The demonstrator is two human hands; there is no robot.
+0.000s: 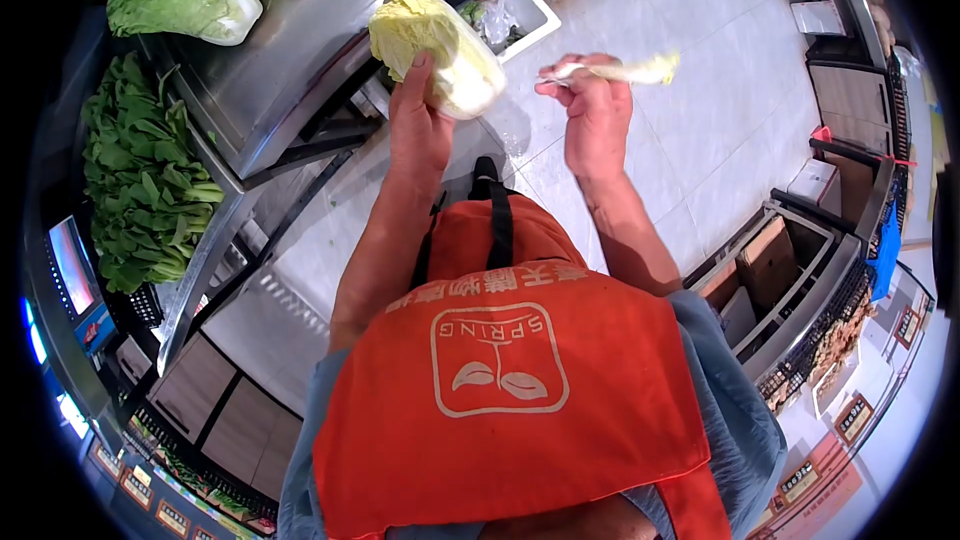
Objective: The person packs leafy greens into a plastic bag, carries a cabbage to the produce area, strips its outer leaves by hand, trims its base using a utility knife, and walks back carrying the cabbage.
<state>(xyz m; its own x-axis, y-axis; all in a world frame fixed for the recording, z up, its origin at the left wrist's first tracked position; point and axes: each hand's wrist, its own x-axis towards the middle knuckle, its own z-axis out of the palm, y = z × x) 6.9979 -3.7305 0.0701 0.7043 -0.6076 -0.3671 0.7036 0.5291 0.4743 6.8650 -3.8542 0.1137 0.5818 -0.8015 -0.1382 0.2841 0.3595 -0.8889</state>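
My left hand (419, 130) is closed round the side of a napa cabbage (452, 55), its thumb lying against the pale leaves. The cabbage has a yellow-green frilled top and a white base tilted down to the right. Off to its right, my right hand (592, 120) pinches a loose cabbage leaf (640, 71) by its white stalk, with the yellowish tip pointing right. Leaf and cabbage are apart. Whether the right fingers hold anything besides the leaf, I cannot tell.
A metal counter (300, 25) runs along the upper left, bearing green-leaved cabbages (185, 0). Bunches of leafy greens (140, 170) lie left of it. Below the counter's edge stands a white bin (540, 25) with scraps and plastic. Cartons (768, 258) sit at the right.
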